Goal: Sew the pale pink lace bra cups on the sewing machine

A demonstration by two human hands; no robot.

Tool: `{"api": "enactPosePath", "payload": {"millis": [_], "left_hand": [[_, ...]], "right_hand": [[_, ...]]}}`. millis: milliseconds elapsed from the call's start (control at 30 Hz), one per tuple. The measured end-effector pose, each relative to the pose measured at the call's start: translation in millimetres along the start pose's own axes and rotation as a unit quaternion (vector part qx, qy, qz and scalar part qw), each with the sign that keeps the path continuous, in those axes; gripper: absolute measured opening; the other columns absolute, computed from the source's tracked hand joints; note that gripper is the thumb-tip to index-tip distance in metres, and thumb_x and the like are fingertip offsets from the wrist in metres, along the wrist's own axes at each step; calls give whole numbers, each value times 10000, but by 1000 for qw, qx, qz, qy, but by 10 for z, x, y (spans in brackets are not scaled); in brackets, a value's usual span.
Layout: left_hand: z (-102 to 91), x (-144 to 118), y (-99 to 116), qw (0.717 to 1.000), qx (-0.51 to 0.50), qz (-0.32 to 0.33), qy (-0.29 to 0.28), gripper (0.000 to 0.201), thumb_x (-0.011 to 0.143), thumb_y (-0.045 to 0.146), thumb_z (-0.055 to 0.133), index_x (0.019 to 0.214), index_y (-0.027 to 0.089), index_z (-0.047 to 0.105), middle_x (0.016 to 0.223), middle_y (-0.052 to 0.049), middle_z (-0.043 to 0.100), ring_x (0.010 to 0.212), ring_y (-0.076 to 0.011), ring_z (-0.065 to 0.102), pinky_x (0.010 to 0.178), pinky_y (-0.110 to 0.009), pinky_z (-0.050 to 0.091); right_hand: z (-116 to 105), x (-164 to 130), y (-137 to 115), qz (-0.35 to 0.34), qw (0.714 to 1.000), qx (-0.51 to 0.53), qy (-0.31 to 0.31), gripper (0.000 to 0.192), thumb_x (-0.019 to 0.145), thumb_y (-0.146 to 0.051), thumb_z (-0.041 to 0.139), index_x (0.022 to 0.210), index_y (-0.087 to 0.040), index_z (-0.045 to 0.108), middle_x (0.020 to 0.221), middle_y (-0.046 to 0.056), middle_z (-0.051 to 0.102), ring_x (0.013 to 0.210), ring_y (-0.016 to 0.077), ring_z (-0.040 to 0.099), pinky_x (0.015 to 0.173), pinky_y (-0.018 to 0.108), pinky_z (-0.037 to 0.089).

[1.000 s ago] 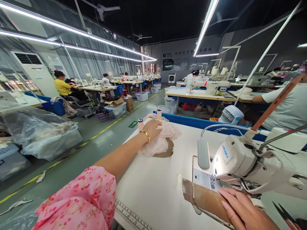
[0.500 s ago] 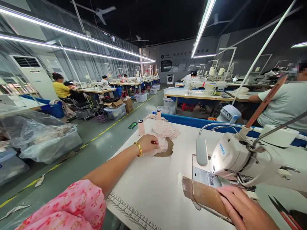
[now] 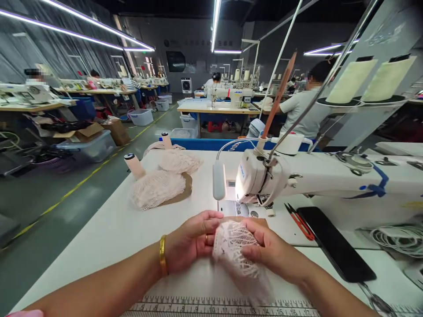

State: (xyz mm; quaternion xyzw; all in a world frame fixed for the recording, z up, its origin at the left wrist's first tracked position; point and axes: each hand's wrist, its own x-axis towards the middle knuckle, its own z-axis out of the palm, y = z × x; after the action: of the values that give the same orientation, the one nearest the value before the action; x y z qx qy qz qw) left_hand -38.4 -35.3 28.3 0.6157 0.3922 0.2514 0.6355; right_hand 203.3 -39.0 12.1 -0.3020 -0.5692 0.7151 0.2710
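"Lace piece (image 3: 233, 246): where was it found?"

"Between the two hands, over the near side of the table (image 3: 99, 246), in front of the sewing machine (image 3: 320, 174)."

"State of the grip?"

"The right hand (image 3: 276, 251) pinched it between thumb and fingers. The left hand (image 3: 191, 242) met its left edge with fingers curled; whether it gripped the lace, I could not tell."

"What was obscured?"

"The lower end was blurred; contact with the table could not be established. A brown strip (image 3: 265, 222) behind was mostly covered by lace and fingers. The ruler tape (image 3: 218, 307) was cut off by the bottom edge."

"And around it?"

"Two lace bundles (image 3: 158, 189) lay to the left, near two thread spools (image 3: 134, 166). Snips (image 3: 306, 229) lay to the right, just beside a black phone (image 3: 335, 242)."

"Differences from the earlier frame?"

"Half a second before, the left hand was at the nearer bundle and the right hand lay on the brown strip. Both had since come together at the lace piece. The view had swung right, bringing in two thread cones (image 3: 352, 81)."
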Motion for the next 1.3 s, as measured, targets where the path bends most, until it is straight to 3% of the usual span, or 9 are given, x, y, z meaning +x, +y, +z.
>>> {"api": "enactPosePath", "payload": {"millis": [67,133,267,400,500,567,700,867,1300], "left_hand": [[-3,62,5,982,-140,-112,-64,632,744,505,869,1235,220,590,894,-32,699,776,-171,683,729,-288,547],[-9,126,18,960,-194,-169,-112,648,586,366,972,1121,196,647,903,-18,704,809,-165,672,796,-289,540],[-96,264,72,973,-79,-139,-164,363,633,336,928,861,173,698,809,23,665,751,-136,602,737,-244,495],[-181,384,170,960,20,-101,-259,332,720,378,877,970,216,728,934,15,688,869,-171,625,773,-260,507],[-111,478,173,976,129,-19,-173,434,714,427,877,1061,221,716,1046,-4,702,967,-203,622,810,-274,496],[-41,533,122,977,188,-2,-98,345,730,440,837,924,191,699,882,11,671,843,-178,586,725,-256,452],[21,553,12,984,172,22,-41,352,811,482,722,713,178,572,689,47,503,685,-129,456,617,-237,358],[57,484,-19,988,137,64,33,301,818,466,728,837,177,643,782,22,613,741,-150,521,671,-248,405],[113,468,-64,967,199,154,38,262,966,290,570,999,252,828,797,-1,685,757,-144,589,738,-253,439]], "right_hand": [[-49,-18,-45,13,998,-60,15,624,775,-708,793,1107,-200,649,1065,68,687,979,246,670,839,359,557],[-95,-26,-63,17,993,-109,49,591,789,-722,770,1033,-201,634,1024,52,679,935,231,656,784,330,548],[-168,-15,-18,19,996,-51,71,546,841,-607,789,1153,-227,553,999,17,658,875,179,648,753,296,523],[-199,-14,39,8,995,-47,87,486,858,-430,829,1206,-231,553,1021,4,612,912,150,626,824,301,515],[-185,-17,49,5,993,-62,96,460,874,-367,824,1233,-248,562,1070,13,603,923,147,614,857,316,514],[-177,-19,51,4,991,-70,112,464,883,-370,818,1253,-261,560,1080,9,590,888,139,603,853,323,514],[-186,-22,70,7,985,-108,137,446,917,-400,770,1284,-277,549,1083,15,602,902,162,617,861,351,519],[-159,-46,94,-30,944,-264,195,238,986,-381,652,1205,-295,613,1082,21,661,1020,204,620,909,364,492],[-98,-57,58,-48,942,-262,205,229,956,-362,646,1167,-275,616,935,-9,636,840,167,551,770,306,457]]}}
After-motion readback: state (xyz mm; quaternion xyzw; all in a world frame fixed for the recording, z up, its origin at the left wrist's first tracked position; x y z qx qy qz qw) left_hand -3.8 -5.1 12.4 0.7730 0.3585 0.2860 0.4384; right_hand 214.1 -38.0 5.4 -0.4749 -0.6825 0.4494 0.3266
